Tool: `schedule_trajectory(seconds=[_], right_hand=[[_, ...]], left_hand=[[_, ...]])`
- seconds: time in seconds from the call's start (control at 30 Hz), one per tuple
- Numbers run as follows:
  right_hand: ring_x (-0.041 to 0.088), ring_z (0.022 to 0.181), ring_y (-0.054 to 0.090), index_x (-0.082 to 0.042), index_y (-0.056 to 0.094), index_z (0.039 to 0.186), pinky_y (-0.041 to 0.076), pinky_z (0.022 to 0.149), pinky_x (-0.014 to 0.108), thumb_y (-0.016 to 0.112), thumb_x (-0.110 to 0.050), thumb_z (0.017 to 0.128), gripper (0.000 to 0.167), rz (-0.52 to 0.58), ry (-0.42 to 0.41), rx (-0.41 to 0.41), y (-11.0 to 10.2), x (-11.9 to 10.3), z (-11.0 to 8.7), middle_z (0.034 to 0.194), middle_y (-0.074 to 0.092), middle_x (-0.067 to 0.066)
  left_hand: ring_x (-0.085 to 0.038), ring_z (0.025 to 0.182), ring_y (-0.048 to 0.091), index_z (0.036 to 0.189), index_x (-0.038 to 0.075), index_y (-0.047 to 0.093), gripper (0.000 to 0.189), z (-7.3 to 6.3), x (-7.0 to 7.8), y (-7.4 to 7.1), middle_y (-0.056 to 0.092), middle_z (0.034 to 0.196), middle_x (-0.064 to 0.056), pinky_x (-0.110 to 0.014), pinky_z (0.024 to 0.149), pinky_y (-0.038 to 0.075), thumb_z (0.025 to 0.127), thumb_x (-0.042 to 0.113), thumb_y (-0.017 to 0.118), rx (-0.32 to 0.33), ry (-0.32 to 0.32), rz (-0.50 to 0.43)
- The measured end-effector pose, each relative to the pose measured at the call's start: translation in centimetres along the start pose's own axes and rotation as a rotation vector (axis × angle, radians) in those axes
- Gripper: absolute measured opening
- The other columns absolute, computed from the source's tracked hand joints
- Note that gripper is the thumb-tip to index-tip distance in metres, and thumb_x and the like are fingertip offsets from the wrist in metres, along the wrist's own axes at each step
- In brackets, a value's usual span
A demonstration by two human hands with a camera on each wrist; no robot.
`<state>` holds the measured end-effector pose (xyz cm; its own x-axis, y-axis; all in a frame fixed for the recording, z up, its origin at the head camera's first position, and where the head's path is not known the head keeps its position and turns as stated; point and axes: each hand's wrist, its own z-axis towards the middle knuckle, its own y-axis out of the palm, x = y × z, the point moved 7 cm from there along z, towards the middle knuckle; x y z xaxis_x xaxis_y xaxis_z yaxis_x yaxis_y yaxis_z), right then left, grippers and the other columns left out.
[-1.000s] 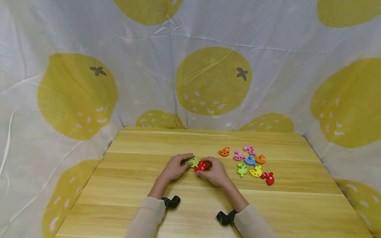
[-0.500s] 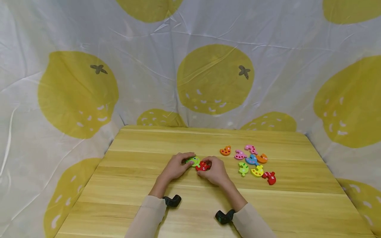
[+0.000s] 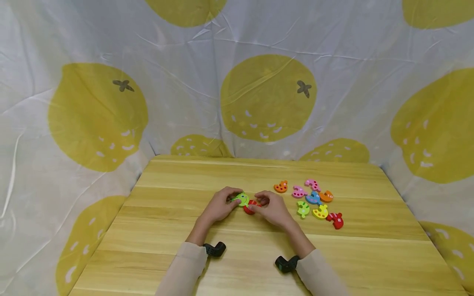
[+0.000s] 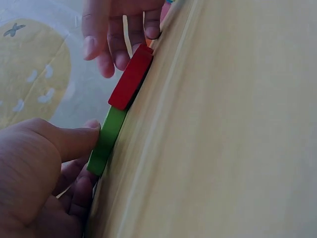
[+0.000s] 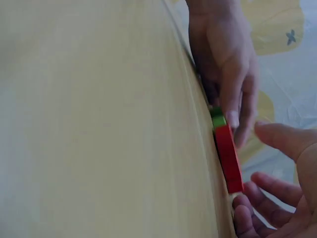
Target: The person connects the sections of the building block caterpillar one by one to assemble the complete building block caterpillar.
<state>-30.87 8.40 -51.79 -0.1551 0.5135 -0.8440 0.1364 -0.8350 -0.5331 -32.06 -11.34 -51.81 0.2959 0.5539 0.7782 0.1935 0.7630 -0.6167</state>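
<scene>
My left hand [image 3: 221, 206] pinches a green puzzle piece with a smiling printed face [image 3: 242, 199] between thumb and fingers, flat on the table. Against it lies a red puzzle piece [image 3: 249, 209], partly hidden by my right thumb in the head view. In the left wrist view the green piece [image 4: 107, 141] and the red piece [image 4: 132, 79] touch end to end. My right hand [image 3: 275, 209] hovers beside the red piece with thumb and fingers spread. In the right wrist view a gap shows between the thumb and the red piece [image 5: 228, 157].
Right of the hands lie several loose numbered puzzle pieces: an orange piece [image 3: 280, 187], a light green piece [image 3: 303, 209], a yellow piece [image 3: 320, 212], a red striped piece [image 3: 336, 220], and pink, blue and orange ones behind. A lemon-print cloth [image 3: 185, 98] hangs behind the wooden table [image 3: 177, 176].
My right hand has let go of the red puzzle piece, opening its fingers and shifting slightly right. The left hand keeps its grip on the green piece.
</scene>
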Motion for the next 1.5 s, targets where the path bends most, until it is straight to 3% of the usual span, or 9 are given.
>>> schedule_trajectory(seconds=[0.27,0.53,0.67,0.77,1.0,1.23,1.5], right_hand=[[0.019,0.097,0.068,-0.005,0.071,0.124,0.058,0.090,0.041,0.078,-0.032,0.093,0.042,-0.091,0.000,0.017,-3.4,1.4,0.9,0.108,0.072,0.006],[0.025,0.094,0.065,-0.001,0.067,0.128,0.056,0.077,0.036,0.079,-0.027,0.092,0.047,-0.211,0.004,0.096,-7.2,3.0,1.9,0.120,0.066,0.016],[0.030,0.095,0.068,0.003,0.061,0.137,0.059,0.077,0.041,0.079,-0.027,0.091,0.058,-0.249,0.043,0.100,-8.3,3.3,2.6,0.132,0.060,0.023],[0.030,0.094,0.068,0.006,0.056,0.142,0.059,0.081,0.046,0.078,-0.028,0.092,0.064,-0.291,0.062,0.053,-8.5,3.3,3.1,0.136,0.057,0.027],[0.043,0.127,0.059,0.005,0.062,0.136,0.049,0.106,0.057,0.075,-0.027,0.094,0.055,-0.358,0.067,-0.045,-7.7,2.9,3.9,0.136,0.064,0.025],[0.042,0.126,0.060,0.003,0.064,0.134,0.051,0.105,0.055,0.076,-0.025,0.092,0.052,-0.373,0.007,-0.110,-6.5,2.2,3.7,0.137,0.062,0.024],[0.033,0.112,0.065,-0.004,0.065,0.135,0.055,0.095,0.050,0.079,-0.026,0.092,0.050,-0.344,0.014,-0.075,-6.2,2.4,3.3,0.128,0.067,0.018]], left_hand=[[-0.020,0.107,0.063,0.130,0.014,0.069,0.044,0.0,-0.2,0.4,0.068,0.120,-0.004,-0.042,0.096,0.054,0.092,0.034,0.078,0.047,-0.036,0.044],[-0.020,0.106,0.062,0.130,0.015,0.069,0.045,0.0,-0.4,0.7,0.067,0.117,-0.003,-0.041,0.096,0.053,0.090,0.031,0.081,0.064,-0.058,0.062],[-0.020,0.107,0.061,0.130,0.017,0.069,0.045,-0.1,-0.5,0.5,0.068,0.119,-0.002,-0.041,0.096,0.053,0.089,0.031,0.081,0.061,-0.074,0.049],[-0.020,0.109,0.062,0.129,0.019,0.070,0.044,-0.2,-0.6,0.4,0.069,0.122,-0.001,-0.042,0.099,0.052,0.089,0.030,0.082,0.043,-0.067,0.030],[-0.027,0.130,0.058,0.129,0.017,0.071,0.036,-0.1,-0.8,0.2,0.067,0.135,-0.004,-0.048,0.114,0.044,0.095,0.024,0.076,0.013,-0.020,0.001],[-0.031,0.131,0.057,0.128,0.013,0.071,0.042,-0.2,-0.1,0.3,0.066,0.136,-0.008,-0.053,0.117,0.040,0.092,0.032,0.079,0.027,0.056,0.038],[-0.032,0.132,0.055,0.129,0.016,0.071,0.042,0.0,0.3,0.4,0.063,0.138,-0.008,-0.053,0.116,0.040,0.091,0.031,0.080,0.034,0.033,0.077]])
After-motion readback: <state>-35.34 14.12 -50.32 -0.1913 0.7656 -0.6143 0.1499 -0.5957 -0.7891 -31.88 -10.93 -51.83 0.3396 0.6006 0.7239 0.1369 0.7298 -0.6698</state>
